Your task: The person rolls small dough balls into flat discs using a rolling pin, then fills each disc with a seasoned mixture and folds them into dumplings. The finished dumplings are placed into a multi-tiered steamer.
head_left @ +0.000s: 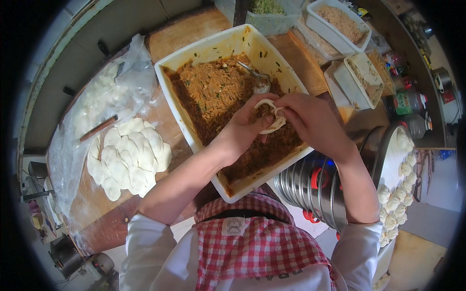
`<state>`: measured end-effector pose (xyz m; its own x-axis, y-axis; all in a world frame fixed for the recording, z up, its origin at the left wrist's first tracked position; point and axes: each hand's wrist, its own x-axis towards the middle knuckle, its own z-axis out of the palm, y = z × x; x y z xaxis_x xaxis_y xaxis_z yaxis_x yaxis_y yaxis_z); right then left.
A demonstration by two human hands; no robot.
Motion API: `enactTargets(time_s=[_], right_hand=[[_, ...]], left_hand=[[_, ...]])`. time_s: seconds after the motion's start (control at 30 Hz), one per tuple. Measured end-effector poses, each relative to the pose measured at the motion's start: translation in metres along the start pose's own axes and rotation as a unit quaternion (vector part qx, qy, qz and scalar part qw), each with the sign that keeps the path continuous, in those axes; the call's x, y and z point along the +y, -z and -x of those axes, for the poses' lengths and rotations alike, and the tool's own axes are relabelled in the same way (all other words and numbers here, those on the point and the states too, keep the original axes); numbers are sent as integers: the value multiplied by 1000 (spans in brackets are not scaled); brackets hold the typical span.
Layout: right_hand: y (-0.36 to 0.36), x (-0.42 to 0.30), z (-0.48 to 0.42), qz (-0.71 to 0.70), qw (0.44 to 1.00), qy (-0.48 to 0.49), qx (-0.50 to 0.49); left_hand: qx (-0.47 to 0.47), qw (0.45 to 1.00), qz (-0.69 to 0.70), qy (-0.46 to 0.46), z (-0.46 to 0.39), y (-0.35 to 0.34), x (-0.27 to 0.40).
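Note:
Above a white plastic tub [171, 105] of brown minced filling [214, 87], my left hand [251, 116] cups a round dough wrapper [273, 125] with filling inside, its thumb over the filling. The fingers of my right hand [309, 122] pinch the wrapper's right edge, which is partly gathered. A metal spoon [261, 84] rests in the filling just beyond my hands. Left of the tub, a pile of flat dough wrappers [129, 156] lies on the floured wooden table. Stacked round steamers [316, 182] stand at the right, and the top one holds several pleated buns [395, 203].
Clear plastic sheeting [134, 80] covers more dough at the left, with a wooden rolling pin [98, 128] on it. Plastic containers of fillings [338, 27] stand at the back right, near bottles [407, 102]. The tub's near corner is close to my apron.

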<state>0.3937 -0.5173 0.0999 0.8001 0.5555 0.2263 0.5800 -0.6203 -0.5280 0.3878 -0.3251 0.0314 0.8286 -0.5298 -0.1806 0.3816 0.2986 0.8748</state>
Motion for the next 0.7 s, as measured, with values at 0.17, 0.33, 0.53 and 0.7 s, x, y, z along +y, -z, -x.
enactTargets(time_s=[0.17,0.33,0.53,0.7], right_hand=[[-4,-3,-1,-2,999,-38,-20],[1,0,0,71,997,-2,13],[-5,-13,-7,79,994,-58,53],[-8,6,-1,68,995,35,57]], left_hand=[[-12,988,-156,16,-8,7,-6],[-58,991,114,45,-7,16,12],[65,990,-102,-73,-9,-8,-2],[58,960,-230,-149,-16,-3,-16]])
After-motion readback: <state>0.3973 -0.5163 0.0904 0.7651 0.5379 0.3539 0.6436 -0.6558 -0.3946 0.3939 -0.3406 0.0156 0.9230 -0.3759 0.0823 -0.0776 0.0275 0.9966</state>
